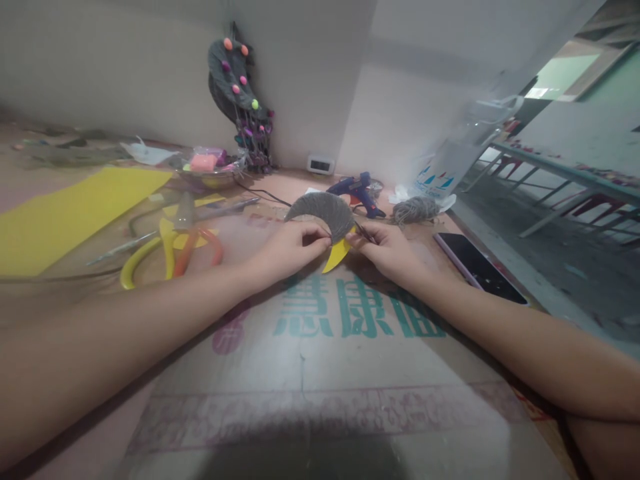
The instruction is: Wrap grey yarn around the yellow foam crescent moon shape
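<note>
A crescent (pixel 325 210) of yellow card stands upright in front of me, mostly wrapped in grey yarn. Its lower tip is bare and shows yellow. My left hand (pixel 295 250) pinches the crescent's inner edge between thumb and fingers. On the other side, my right hand (pixel 383 250) is closed at the outer edge, where the yarn meets the bare yellow part. A small dark strand or bundle shows at the right fingers, too blurred to name. Behind the right hand lies a loose bundle of grey yarn (pixel 416 210).
Left are yellow- and orange-handled tools (pixel 173 257) and a yellow sheet (pixel 75 217). Behind stand a bowl of pompoms (pixel 207 170), a blue glue gun (pixel 361 193) and a decorated grey crescent (pixel 233 80). A phone (pixel 480 267) lies right, near the table edge. Printed cardboard (pixel 280 373) covers the front.
</note>
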### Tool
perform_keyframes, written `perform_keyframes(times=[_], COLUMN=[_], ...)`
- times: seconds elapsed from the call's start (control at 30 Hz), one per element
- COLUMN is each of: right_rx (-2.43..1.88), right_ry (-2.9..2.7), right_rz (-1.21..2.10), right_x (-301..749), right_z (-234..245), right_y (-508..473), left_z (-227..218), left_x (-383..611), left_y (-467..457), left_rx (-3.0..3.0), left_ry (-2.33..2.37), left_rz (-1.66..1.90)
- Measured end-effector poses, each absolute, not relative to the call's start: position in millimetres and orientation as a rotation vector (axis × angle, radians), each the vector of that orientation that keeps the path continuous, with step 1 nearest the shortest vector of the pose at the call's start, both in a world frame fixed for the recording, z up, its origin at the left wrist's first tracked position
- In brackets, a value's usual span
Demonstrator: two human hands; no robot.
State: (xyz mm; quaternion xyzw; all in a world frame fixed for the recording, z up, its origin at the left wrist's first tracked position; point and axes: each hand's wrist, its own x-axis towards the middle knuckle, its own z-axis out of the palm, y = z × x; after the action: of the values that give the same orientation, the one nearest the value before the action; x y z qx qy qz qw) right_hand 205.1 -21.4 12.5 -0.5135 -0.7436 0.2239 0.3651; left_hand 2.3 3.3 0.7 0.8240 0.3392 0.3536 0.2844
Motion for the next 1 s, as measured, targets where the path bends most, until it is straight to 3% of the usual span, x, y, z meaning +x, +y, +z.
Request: perform_keyframes(times=[1.0], right_rx=[-1.297], right_ry=[-1.889], right_rz=[0.588], right_x=[205.3], right_z=[10.5], right_y=[-20.6], left_z=[2.3], left_x=[1.7], left_y=[-0.9], left_rx=[2.053], left_ry=[0.993], left_rz=[0.902])
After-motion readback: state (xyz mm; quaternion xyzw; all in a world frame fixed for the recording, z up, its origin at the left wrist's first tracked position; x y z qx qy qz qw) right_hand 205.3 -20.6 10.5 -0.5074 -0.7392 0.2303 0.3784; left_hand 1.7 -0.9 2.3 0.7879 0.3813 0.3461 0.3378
